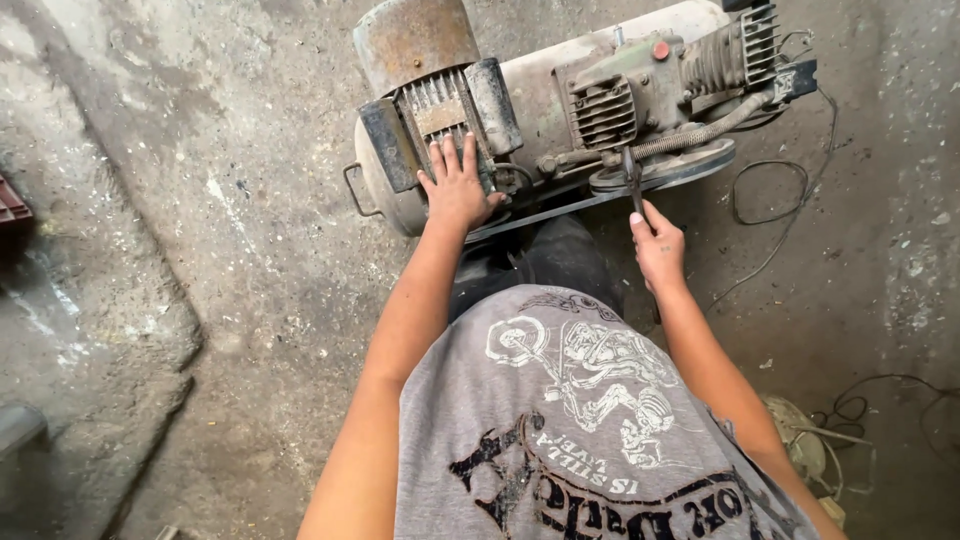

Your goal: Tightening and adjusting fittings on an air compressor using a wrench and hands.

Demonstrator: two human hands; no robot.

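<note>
An old air compressor (560, 90) lies on the concrete floor ahead of me, with a white tank, a finned electric motor (440, 110) and a green pump head (640, 80). My left hand (455, 185) rests flat on the motor, fingers spread. My right hand (658, 250) is closed on the handle of a dark tool (633, 180). The tool's tip reaches up beside the belt pulley (665, 170) under the pump. A drive belt (540, 215) runs from the pulley toward the motor.
Black cables (770, 190) loop on the floor to the right of the compressor, and more wires (880, 400) lie at lower right. A raised concrete ledge (90, 330) runs along the left. A red object (10, 205) sits at the left edge.
</note>
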